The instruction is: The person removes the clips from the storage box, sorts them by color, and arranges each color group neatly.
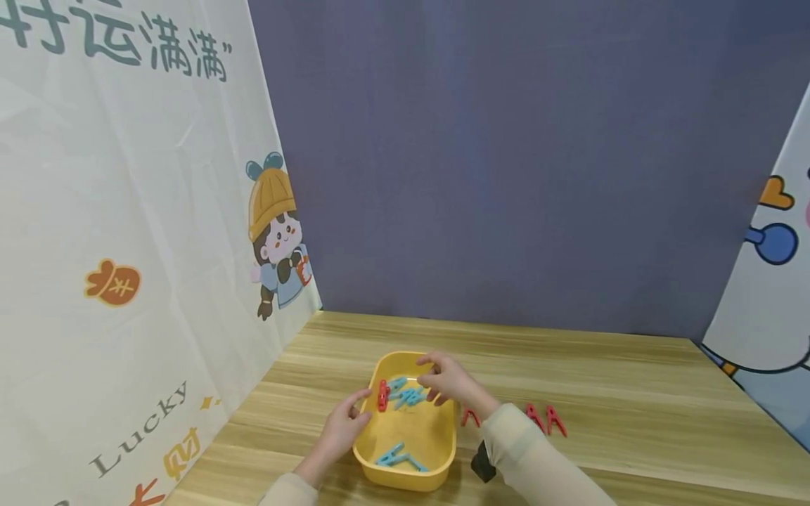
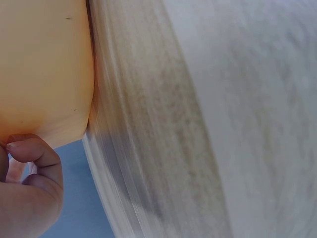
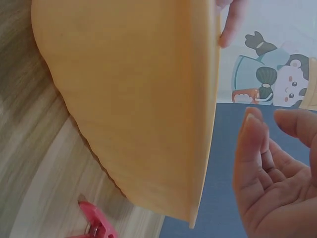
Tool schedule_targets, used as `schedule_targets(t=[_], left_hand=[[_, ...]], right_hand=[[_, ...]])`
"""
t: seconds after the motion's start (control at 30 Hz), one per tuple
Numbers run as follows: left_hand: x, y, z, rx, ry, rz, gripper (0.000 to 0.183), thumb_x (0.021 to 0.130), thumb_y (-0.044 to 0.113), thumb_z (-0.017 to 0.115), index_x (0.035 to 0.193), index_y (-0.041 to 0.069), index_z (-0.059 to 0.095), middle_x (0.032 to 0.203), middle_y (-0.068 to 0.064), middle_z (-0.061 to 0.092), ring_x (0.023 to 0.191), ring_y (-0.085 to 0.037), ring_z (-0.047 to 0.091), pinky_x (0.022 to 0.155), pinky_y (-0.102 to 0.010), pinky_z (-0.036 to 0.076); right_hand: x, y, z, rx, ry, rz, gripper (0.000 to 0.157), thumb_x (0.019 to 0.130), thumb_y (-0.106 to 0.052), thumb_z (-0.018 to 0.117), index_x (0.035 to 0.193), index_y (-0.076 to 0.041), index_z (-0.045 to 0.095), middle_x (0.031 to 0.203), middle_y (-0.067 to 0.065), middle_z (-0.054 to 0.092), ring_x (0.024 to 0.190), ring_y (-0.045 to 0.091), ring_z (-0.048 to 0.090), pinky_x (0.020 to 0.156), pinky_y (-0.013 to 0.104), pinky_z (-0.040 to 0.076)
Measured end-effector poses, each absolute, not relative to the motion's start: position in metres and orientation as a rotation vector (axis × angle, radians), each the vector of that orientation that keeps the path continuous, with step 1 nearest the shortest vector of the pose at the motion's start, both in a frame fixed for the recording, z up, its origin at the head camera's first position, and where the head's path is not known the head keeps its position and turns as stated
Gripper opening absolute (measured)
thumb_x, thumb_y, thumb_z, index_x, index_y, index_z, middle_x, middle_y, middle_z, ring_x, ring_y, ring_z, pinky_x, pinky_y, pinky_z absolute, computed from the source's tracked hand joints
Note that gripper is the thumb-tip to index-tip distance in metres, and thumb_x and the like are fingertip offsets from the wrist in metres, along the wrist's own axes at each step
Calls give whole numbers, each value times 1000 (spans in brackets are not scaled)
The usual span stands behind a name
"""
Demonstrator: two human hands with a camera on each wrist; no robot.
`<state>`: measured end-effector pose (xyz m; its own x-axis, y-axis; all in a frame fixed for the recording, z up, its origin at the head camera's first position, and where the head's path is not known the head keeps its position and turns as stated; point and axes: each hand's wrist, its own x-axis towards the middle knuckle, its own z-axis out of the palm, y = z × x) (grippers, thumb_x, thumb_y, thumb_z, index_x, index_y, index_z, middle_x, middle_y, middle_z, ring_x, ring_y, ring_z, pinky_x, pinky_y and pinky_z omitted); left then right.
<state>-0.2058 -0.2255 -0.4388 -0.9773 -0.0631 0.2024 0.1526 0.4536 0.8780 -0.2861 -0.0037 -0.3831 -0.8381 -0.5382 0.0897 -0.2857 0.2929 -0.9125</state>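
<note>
A yellow plastic tub [image 1: 405, 481] stands on the table in the head view. My left hand [image 1: 344, 423] holds its left rim, with the thumb on the inner side; the left wrist view has curled fingers [image 2: 37, 153] at the tub's edge. Above the far right part of the tub hovers my right hand [image 1: 451, 379], fingers loosely bent and nothing between them. Inside lie a red clothespin [image 1: 382, 397] near the left wall, several light-blue clothespins [image 1: 408, 396] toward the far end, and more blue clothespins [image 1: 391, 457] near the front.
Right of the tub, red clothespins lie on the wooden table [image 1: 633, 400]: one clothespin [image 1: 470, 417] close to its wall, two clothespins [image 1: 555, 420] farther right. A black object [image 1: 483, 464] shows beside the right sleeve. A printed white sheet [image 1: 158, 211] borders the left.
</note>
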Motion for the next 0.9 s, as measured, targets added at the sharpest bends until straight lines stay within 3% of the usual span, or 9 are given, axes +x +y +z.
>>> schedule_targets(t=[0.2,0.63,0.9], left_hand=[[-207,-225,-439,-65,-2496,-1545,41,84,1,59,124,-2,51,68,-2,44,54,-12,41,45,-19,36],[-206,-224,-438,-49,-2513,-1520,41,84,2,59,124,-2,52,67,-2,44,54,-11,41,45,-20,36],[-205,-224,-437,-62,-2516,-1535,42,85,2,59,125,-2,51,68,-2,44,54,-12,42,45,-20,36]], right_hand=[[-286,-11,-388,-755,2310,-1570,40,87,-8,58,124,4,48,79,10,57,57,21,59,51,35,51],[-279,-30,-397,-761,2351,-1521,39,85,-7,61,121,4,50,79,16,56,54,18,57,48,34,50],[-276,-38,-399,-773,2327,-1518,38,85,-7,61,120,5,51,78,11,56,55,22,59,48,35,51]])
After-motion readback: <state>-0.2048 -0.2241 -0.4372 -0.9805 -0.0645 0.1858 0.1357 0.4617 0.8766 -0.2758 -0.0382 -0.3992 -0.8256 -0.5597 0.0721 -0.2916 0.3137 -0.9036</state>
